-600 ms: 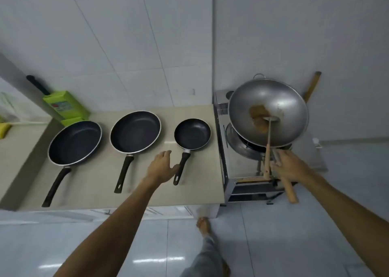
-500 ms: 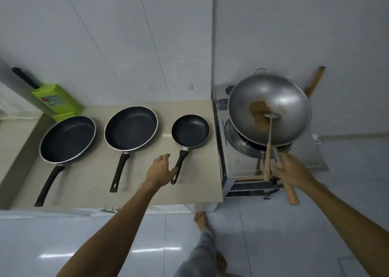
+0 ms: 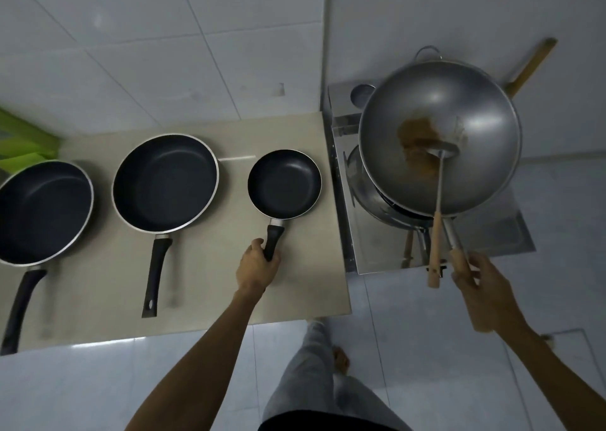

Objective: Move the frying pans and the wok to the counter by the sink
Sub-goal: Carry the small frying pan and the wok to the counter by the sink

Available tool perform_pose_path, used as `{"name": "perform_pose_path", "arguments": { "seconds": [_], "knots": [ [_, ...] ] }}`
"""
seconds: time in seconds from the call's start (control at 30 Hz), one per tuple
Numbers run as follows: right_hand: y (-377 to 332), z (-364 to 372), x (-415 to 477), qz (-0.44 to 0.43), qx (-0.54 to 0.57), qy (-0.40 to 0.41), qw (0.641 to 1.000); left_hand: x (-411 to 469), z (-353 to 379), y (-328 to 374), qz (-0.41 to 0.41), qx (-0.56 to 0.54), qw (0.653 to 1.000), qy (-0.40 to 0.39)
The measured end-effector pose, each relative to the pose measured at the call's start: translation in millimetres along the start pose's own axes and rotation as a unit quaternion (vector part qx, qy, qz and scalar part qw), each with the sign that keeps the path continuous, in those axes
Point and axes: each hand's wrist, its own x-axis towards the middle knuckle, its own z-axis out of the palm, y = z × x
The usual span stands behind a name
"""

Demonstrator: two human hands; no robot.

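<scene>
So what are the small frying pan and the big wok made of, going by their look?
Small frying pan: matte black inside, probably a non-stick coating, with a bright bare-metal rim, possibly aluminium; its handle, held by the left hand, looks like black plastic. Wok: plain grey metal with a soft sheen, likely steel, with a brown patch inside; its handle looks wooden.

Matt black frying pans (image 3: 284,184), shiny steel wok (image 3: 459,129) with wooden handle (image 3: 464,268)
</scene>
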Motion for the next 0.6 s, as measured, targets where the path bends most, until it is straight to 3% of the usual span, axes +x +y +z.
{"name": "perform_pose_path", "arguments": {
  "seconds": [0.2, 0.37, 0.6],
  "knots": [
    [0, 5, 3, 0.024, 0.015, 0.016, 0.999, 20, 12, 8, -0.012, -0.057, 0.998, -0.032],
    [-19, 6, 3, 0.003, 0.036, 0.023, 0.999, 9, 11, 26, -0.005, -0.079, 0.997, 0.014],
    [-21, 8, 9, 0.017, 0.055, 0.017, 0.998, -37, 7, 42, 0.022, -0.114, 0.993, 0.017]
  ]
}}
